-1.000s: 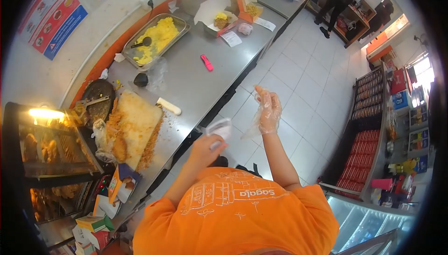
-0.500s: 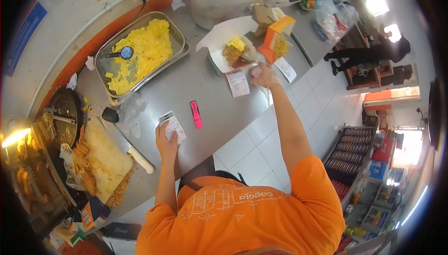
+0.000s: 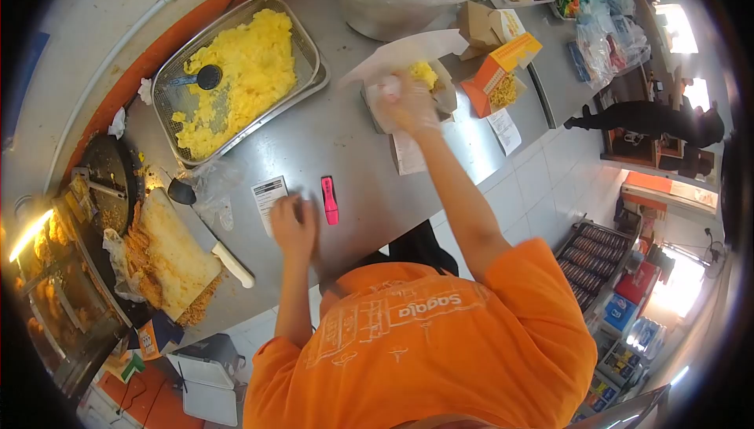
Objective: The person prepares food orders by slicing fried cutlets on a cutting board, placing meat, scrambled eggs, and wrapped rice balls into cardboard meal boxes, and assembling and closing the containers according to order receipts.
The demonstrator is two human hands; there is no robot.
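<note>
While left hand (image 3: pixel 293 226) curls by receipt (image 3: pixel 268 193), grip's unclear.
Right hand (image 3: pixel 411 109) clutches pinkish bundle (image 3: pixel 388 87) in fingertips, left in food box (image 3: pixel 433 43).

On your counter (image 3: pixel 353 135), the tray (image 3: pixel 174 99) is sitting far left, with egg (image 3: pixel 251 68) lying in it and a ladle (image 3: pixel 208 77) resting on the egg. Nearer, at left, the cutting board (image 3: pixel 181 252) is lying with the knife (image 3: pixel 233 264) along its right side; a pan (image 3: pixel 110 170) is sitting beyond it, farther left. Your left hand (image 3: pixel 293 225) is sitting between a receipt (image 3: pixel 267 193) and, at right, a marker (image 3: pixel 330 201). Your right hand (image 3: pixel 412 107) is holding a small packet (image 3: pixel 388 87) over the open box (image 3: pixel 432 41). A tub (image 3: pixel 385 9) is standing behind the box; a carton (image 3: pixel 503 64) is standing to its right.
</note>
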